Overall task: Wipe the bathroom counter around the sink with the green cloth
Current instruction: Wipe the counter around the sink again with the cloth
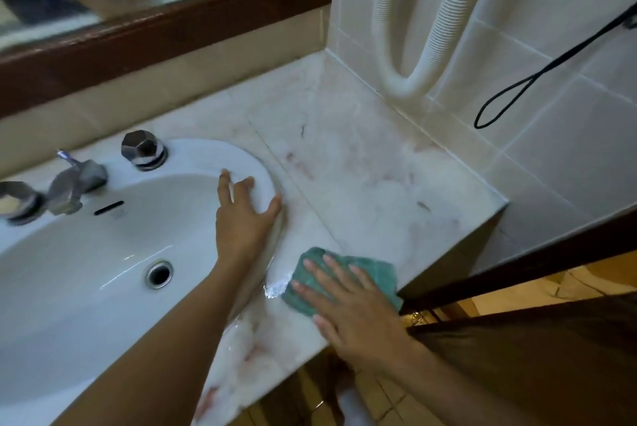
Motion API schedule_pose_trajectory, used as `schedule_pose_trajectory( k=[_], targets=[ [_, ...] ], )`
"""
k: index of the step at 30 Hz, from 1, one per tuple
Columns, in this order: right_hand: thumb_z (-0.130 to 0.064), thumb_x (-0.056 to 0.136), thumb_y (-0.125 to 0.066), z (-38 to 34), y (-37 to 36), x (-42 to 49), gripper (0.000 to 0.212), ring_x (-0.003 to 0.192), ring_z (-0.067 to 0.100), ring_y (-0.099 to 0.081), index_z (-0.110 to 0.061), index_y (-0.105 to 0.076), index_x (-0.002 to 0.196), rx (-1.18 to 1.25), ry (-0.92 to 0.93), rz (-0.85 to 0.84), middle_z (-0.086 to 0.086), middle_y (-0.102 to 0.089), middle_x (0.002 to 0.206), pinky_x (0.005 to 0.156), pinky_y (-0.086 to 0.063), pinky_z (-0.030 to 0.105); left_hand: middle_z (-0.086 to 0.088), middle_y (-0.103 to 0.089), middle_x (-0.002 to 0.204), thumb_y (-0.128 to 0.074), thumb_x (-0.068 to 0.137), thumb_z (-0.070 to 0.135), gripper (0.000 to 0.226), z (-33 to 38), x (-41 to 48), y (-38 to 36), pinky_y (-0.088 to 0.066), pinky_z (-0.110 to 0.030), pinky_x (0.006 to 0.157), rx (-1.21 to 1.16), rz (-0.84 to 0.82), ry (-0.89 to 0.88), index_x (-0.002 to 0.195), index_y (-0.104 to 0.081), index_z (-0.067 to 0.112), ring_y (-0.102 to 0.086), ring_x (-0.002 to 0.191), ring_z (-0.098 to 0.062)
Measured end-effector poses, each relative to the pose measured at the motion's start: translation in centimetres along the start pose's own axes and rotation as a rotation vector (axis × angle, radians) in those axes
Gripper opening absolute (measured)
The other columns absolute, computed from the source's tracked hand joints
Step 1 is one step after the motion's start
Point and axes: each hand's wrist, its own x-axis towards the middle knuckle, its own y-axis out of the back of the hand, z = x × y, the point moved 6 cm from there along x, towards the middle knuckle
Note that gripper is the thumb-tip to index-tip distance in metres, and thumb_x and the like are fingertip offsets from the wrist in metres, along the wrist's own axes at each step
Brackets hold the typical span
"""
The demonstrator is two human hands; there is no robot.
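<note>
- Right hand [348,312], 5 o'clock in view: palm down, fingers straight and spread, pressing flat on the folded teal-green cloth [382,274]. Not curled round it.
- Cloth lies on the pale pink-veined marble counter [362,167], near its front edge, at 4 o'clock from the drain and just beside the basin rim. A wet glossy patch [275,285] shows at the cloth's 9 o'clock.
- Left hand [246,218]: fingers spread and relaxed, resting on the rim of the oval white ceramic sink [86,270] at the rim's 3 o'clock, thumb at the outer edge. Holds nothing. The hands are apart.
- Round chrome drain [159,274] in the bowl.
- Chrome spout [74,186] at 10 o'clock from the drain; faceted chrome tap knob [143,149] at 12 o'clock.
- Dark wood-framed mirror [165,36] on the wall behind the counter.
- White ribbed hose loop [410,81] and thin black cord [537,75] hang on the cream tiled wall at 1–2 o'clock.
</note>
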Motion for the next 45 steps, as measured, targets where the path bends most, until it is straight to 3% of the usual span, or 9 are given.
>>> schedule_pose_trajectory(
  k=[5,10,14,20,24,30,35,41,45],
  targets=[
    [-0.047,0.100,-0.008,12.2,2.4,5.3,0.053,0.147,0.019,0.013,-0.039,0.009,0.151,-0.007,-0.428,0.014,-0.006,0.012,0.161,0.119,-0.007,0.050,0.011,-0.005,0.162,-0.059,0.083,0.055,0.063,0.0,0.2,-0.1,-0.041,-0.035,0.089,0.007,0.003,-0.001,0.136,-0.045,0.025,-0.055,0.117,-0.029],
    [-0.043,0.101,-0.013,9.8,2.2,9.1,0.056,0.148,0.027,0.008,-0.030,0.003,0.153,0.050,-0.653,0.093,0.003,0.006,0.162,0.118,-0.003,0.050,0.003,-0.011,0.162,-0.049,0.094,0.044,0.044,0.1,-1.8,0.2,-0.038,-0.033,0.085,0.043,-0.014,-0.051,0.134,-0.047,0.024,-0.057,0.114,-0.032],
    [-0.041,0.100,-0.014,-0.7,0.2,6.6,0.057,0.148,0.028,0.006,-0.028,-0.001,0.154,0.048,-0.408,0.080,0.004,0.004,0.162,0.117,-0.004,0.051,0.000,-0.038,0.150,-0.042,0.099,0.023,0.034,-2.0,-6.6,1.9,-0.040,-0.035,0.093,0.038,0.013,-0.113,0.130,-0.054,0.019,-0.054,0.121,-0.024],
    [-0.041,0.092,-0.024,-13.6,-3.1,1.0,0.063,0.147,0.032,-0.015,-0.017,-0.029,0.150,0.132,-0.330,0.042,0.011,-0.020,0.159,0.113,-0.017,0.053,-0.003,-0.057,0.130,-0.052,0.087,0.010,0.026,-8.0,-16.0,8.8,-0.041,-0.026,0.101,-0.061,0.177,-0.159,0.107,-0.069,0.013,-0.053,0.121,-0.014],
    [-0.040,0.093,-0.028,-19.0,-4.1,-0.3,0.060,0.145,0.031,-0.018,-0.020,-0.033,0.149,0.123,-0.165,-0.008,0.008,-0.024,0.158,0.111,-0.015,0.051,-0.007,-0.058,0.122,-0.050,0.084,0.009,0.024,-12.8,-23.6,14.4,-0.037,-0.013,0.098,-0.030,0.417,-0.015,0.097,-0.071,0.008,-0.052,0.116,-0.014],
    [-0.039,0.091,-0.031,-24.1,-5.6,-1.1,0.062,0.146,0.028,-0.012,-0.025,-0.028,0.151,0.055,0.113,-0.069,0.003,-0.020,0.160,0.113,-0.010,0.047,-0.012,-0.053,0.122,-0.060,0.082,-0.010,0.024,-21.8,-32.9,20.2,-0.040,-0.010,0.083,0.015,0.741,0.393,0.096,-0.071,0.007,-0.050,0.114,-0.025],
    [-0.040,0.096,-0.023,-29.2,-6.5,0.1,0.061,0.148,0.027,-0.003,-0.029,-0.011,0.154,0.063,0.284,-0.126,-0.001,-0.004,0.162,0.117,-0.003,0.047,-0.017,-0.046,0.128,-0.057,0.081,-0.006,0.030,-30.1,-38.2,24.2,-0.040,-0.039,0.101,-0.016,0.972,0.687,0.105,-0.070,0.006,-0.046,0.118,-0.033],
    [-0.042,0.101,-0.022,-36.8,-7.9,2.3,0.059,0.145,0.024,0.020,-0.033,0.005,0.152,0.122,0.396,-0.180,-0.003,0.015,0.160,0.116,0.008,0.045,-0.012,-0.040,0.142,-0.053,0.084,-0.001,0.035,-34.9,-40.3,28.1,-0.031,-0.030,0.106,-0.060,1.049,0.813,0.116,-0.065,0.006,-0.039,0.132,-0.028],
    [-0.043,0.102,-0.021,-41.3,-9.0,1.7,0.057,0.146,0.025,0.016,-0.033,0.000,0.153,0.059,0.613,-0.222,-0.002,0.011,0.160,0.118,0.001,0.050,-0.010,-0.033,0.149,-0.055,0.087,0.005,0.037,-37.6,-39.9,30.3,-0.028,-0.021,0.102,-0.123,1.121,0.862,0.124,-0.059,0.007,-0.035,0.135,-0.028]
  ],
)
